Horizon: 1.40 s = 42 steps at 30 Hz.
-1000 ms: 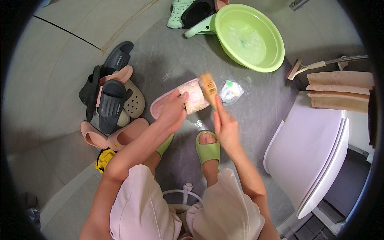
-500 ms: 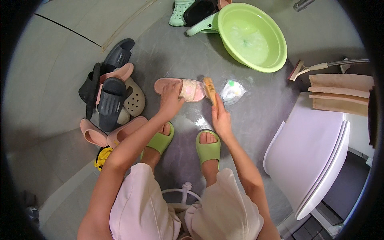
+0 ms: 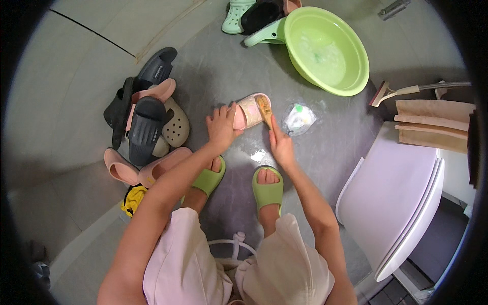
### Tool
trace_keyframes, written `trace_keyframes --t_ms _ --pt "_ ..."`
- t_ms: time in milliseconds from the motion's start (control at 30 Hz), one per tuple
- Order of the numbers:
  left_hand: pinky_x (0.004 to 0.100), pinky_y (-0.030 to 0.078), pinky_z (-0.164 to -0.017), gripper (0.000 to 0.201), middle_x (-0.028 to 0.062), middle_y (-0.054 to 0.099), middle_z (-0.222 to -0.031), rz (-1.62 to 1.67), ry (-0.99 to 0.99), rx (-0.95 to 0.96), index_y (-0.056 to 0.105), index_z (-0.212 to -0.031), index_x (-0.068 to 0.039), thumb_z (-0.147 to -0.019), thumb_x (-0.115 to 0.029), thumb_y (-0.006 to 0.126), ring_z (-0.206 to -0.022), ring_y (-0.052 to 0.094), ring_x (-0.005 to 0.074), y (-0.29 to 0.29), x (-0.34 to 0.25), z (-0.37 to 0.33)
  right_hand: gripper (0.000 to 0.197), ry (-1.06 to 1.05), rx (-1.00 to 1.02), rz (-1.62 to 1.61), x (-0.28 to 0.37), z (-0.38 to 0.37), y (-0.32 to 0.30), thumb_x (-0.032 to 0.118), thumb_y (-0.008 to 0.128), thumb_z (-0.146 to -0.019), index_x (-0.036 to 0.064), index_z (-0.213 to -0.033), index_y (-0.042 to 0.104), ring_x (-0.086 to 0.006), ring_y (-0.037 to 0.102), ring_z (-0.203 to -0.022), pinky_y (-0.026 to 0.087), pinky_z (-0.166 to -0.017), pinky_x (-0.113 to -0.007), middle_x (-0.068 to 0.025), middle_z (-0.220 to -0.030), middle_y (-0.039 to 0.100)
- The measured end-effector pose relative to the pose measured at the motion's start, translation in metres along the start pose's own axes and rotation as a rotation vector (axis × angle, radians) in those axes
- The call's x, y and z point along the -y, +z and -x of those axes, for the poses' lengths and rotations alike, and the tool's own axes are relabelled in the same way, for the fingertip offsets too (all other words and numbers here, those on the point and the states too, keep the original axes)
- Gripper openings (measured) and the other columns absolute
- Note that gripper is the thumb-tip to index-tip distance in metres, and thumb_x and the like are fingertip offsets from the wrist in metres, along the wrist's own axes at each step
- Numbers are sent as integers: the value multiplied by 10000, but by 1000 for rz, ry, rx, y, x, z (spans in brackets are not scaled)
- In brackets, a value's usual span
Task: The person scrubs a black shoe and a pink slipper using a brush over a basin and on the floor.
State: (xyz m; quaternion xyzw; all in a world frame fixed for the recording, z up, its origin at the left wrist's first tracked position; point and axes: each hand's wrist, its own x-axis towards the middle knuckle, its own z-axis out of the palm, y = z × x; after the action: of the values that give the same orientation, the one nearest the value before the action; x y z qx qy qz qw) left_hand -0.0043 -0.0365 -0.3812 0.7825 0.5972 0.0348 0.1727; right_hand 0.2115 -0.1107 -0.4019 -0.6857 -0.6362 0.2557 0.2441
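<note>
A pink slipper [image 3: 249, 110] with a pale patterned strap sits at the middle of the grey floor, angled with its right end pointing away from me. My left hand [image 3: 222, 128] grips its left end, thumb low and fingers over the far side, hiding that part. In my right hand [image 3: 281, 146] is a wooden-handled brush [image 3: 265, 113], held by its lower end. The brush head presses against the slipper's right end; its bristles are mostly hidden. Just right of the brush lies a clear plastic bag [image 3: 299, 120] with white stuff in it.
A green basin [image 3: 360, 76] of cloudy water stands at far right, by mint clogs [image 3: 235, 18]. Several slippers and clogs, including a dark slide [image 3: 146, 131], pile up at left. The toilet [image 3: 389, 188] is right, near a squeegee [image 3: 391, 92]. White powder [image 3: 261, 155] marks the floor.
The slipper has turned, its right end swinging away from me. My left hand has shifted from atop it to its left end. The brush has moved onto the slipper's right end.
</note>
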Motion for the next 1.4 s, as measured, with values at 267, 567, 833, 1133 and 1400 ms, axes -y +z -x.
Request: trace_keyframes --t_ms 267,567,833,1133,1400 --pt "505 400 -930 981 59 502 -1300 47 11 53 408 -1485 -142 -644 -358 866 -1196 465 275 1 6 -4 500 -50 33 130 -2 -23 -11 199 546 -983 214 -1473 447 -415 663 -741 526 -687 -491 -247 -851 669" --pt "543 402 -948 977 67 489 -1308 58 -7 117 397 -1489 -130 -656 -337 863 -1200 458 289 -8 4 -6 545 -48 -20 196 -4 -33 -8 193 558 -976 210 -1498 401 -410 653 -699 522 -650 -498 -233 -801 659" --pt "546 411 -944 976 70 489 -1279 45 5 117 393 -1491 -138 -660 -347 860 -1185 465 290 -7 6 -8 544 52 -16 238 -4 -37 -11 200 554 -981 195 -1502 396 -403 660 -711 525 -656 -503 -232 -810 661" --pt "510 423 -902 989 68 495 -1260 -2 33 126 386 -1499 -143 -660 -373 856 -1160 480 287 -7 4 -9 576 6 -90 265 -12 -39 -4 230 572 -965 201 -1509 385 -371 649 -608 528 -569 -497 -186 -740 656" --pt "522 413 -926 949 72 506 -1257 33 36 105 404 -1477 -115 -673 -338 854 -1175 474 271 -9 4 -9 569 -70 -87 262 -10 -41 -5 221 577 -963 180 -1501 396 -382 651 -615 531 -567 -491 -199 -745 659"
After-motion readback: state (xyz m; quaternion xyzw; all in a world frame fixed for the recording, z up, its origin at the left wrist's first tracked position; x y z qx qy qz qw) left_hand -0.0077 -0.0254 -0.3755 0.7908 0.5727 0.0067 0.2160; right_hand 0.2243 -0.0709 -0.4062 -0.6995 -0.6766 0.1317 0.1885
